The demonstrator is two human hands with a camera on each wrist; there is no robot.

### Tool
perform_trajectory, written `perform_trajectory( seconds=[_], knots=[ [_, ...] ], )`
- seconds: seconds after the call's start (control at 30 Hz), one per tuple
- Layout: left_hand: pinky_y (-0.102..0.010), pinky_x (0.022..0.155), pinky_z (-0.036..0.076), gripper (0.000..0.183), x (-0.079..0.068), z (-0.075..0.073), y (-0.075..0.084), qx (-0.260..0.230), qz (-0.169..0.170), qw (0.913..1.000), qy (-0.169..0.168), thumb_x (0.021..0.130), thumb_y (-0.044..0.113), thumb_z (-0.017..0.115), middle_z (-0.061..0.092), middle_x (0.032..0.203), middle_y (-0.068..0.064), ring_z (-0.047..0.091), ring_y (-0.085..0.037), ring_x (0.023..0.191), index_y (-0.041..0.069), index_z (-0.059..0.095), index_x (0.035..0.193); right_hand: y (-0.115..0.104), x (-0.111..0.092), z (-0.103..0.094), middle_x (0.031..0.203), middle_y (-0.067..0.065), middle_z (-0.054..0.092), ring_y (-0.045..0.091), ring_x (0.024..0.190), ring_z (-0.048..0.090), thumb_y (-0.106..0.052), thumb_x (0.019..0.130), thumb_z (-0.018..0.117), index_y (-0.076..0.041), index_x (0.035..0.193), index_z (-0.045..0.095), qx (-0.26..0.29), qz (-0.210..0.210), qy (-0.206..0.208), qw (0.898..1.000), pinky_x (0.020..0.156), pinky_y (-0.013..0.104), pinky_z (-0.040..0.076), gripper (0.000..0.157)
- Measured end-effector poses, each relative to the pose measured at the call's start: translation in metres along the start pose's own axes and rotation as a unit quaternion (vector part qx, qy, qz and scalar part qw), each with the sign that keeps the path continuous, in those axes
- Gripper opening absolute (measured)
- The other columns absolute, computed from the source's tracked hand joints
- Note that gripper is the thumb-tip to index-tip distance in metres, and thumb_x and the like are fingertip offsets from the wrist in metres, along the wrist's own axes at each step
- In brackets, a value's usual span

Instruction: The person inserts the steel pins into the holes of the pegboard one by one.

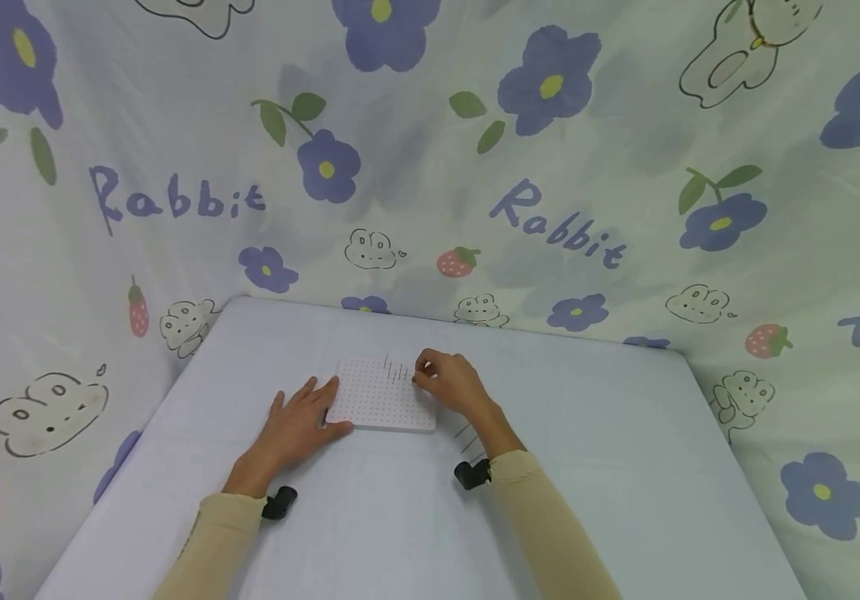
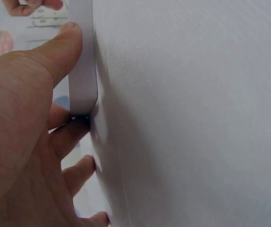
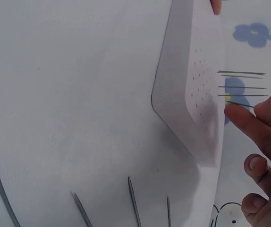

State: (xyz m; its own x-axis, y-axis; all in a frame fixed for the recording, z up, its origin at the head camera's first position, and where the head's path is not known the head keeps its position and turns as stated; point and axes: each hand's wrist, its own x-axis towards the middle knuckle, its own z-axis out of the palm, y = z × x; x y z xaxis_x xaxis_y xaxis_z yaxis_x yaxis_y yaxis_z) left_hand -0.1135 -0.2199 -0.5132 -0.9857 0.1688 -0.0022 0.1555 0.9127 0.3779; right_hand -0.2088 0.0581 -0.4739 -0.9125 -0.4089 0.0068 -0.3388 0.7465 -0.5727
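White pegboard (image 1: 381, 404) under left hand (image 1: 297, 429), right hand (image 1: 451, 382) pinching needle (image 1: 409, 375).

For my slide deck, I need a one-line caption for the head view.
Left hand steadies a white pegboard on the table while the right hand pinches an upright pin.
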Motion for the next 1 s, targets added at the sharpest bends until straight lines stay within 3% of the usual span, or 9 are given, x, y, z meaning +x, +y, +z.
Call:
perform_trajectory(
  seconds=[0.4,1.0],
  knots=[
    [-0.075,0.113,0.008,0.087,-0.002,-0.001,0.002,-0.004,0.002,1.0,-0.002,0.092,0.052,0.068,0.038,0.159,-0.017,0.023,-0.042,0.15,0.005,0.034,0.157,0.001,0.008,0.01,0.1,-0.004,0.077,0.01,0.075,0.063,-0.027,0.097,0.065,-0.023,0.102,0.067,-0.071,-0.018,0.032,0.997,0.07,0.027,0.05,0.007],
    [-0.076,0.112,0.009,0.088,-0.001,-0.004,0.004,0.0,0.003,1.0,-0.002,0.092,0.052,0.069,0.039,0.158,-0.018,0.023,-0.044,0.15,0.004,0.033,0.157,-0.001,0.01,0.011,0.099,-0.006,0.077,0.013,0.083,0.067,-0.03,0.097,0.068,-0.024,0.104,0.07,-0.085,-0.006,0.038,0.996,0.081,0.033,0.051,0.01]
  ],
)
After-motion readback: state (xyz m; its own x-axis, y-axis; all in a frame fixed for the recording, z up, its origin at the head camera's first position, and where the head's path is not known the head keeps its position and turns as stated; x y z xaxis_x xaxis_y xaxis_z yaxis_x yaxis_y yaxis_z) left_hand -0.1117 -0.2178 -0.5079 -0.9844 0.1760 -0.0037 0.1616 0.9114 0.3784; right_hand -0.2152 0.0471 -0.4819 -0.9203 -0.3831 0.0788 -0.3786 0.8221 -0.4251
